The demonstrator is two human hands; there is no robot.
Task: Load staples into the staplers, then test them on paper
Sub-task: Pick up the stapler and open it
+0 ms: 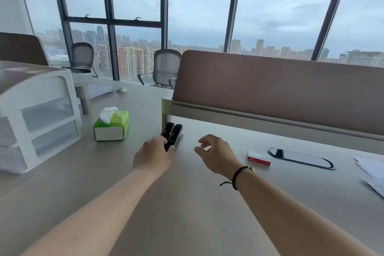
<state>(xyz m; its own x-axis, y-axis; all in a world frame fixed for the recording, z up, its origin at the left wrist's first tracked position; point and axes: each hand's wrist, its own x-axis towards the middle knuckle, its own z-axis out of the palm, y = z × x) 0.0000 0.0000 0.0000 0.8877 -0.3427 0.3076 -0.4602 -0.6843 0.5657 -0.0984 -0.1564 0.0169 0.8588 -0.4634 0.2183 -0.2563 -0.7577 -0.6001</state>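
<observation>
A: From the head view, where are the staplers?

B: Two black staplers (172, 135) lie side by side near the worktop's (187, 203) far edge, by the end of the brown divider panel (280, 89). The left hand (154, 156) rests on their near end, its fingers (166, 143) closed around them.

A: And the other hand?

B: The right hand (216, 156) hovers just beside them, fingers loosely curled and open, holding nothing.

A: Any containers?

B: A small red-and-white box (259, 158) lies shut toward the right edge; its contents can't be seen. A green tissue pack (111, 125) has a tissue poking from the top. The white drawer unit (39, 114) at the left edge has translucent drawers, contents unclear.
</observation>
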